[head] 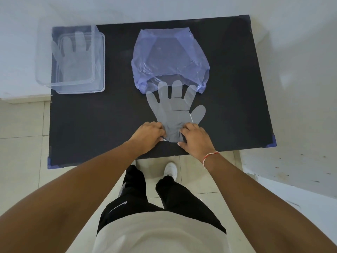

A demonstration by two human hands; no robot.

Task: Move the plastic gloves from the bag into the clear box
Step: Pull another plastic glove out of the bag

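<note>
1. Plastic gloves are the thin, see-through, filmy kind; one flat, hand-shaped translucent plastic glove [175, 108] lies spread on the matte black rectangular worktop [102, 121], fingers pointing far, thumb sticking out to the right.
2. Its four fingertips reach to the mouth of the crinkled, translucent lilac plastic bag [169, 57], and the middle ones look to lie just under the bag's rumpled near edge; the rest of the glove is outside the bag.
3. That bag sits at the far middle of the worktop, puffed and creased, with glossy wrinkles along its near hem.
4. The left hand [148, 134] has its fingers curled down onto the left side of the glove's cuff, pinching the film so that it gathers into small folds.
5. The right hand [196, 137] does the same on the right side of the cuff, fingers bent and closed on the plastic; a thin red-and-white thread bracelet [209, 157] circles that wrist.
6. The cuff between the two hands is bunched and wrinkled, while the palm and fingers stay smooth and flat.
7. A clear, rigid rectangular plastic box [99, 57] with rounded corners stands at the far left corner of the worktop, well apart from the bag.
8. Inside it lies a second translucent glove [73, 55], flat, fingers pointing far, pale and hazy through the walls.
9. Small blue corner guards [272, 141] cap the worktop's near corners.
</note>
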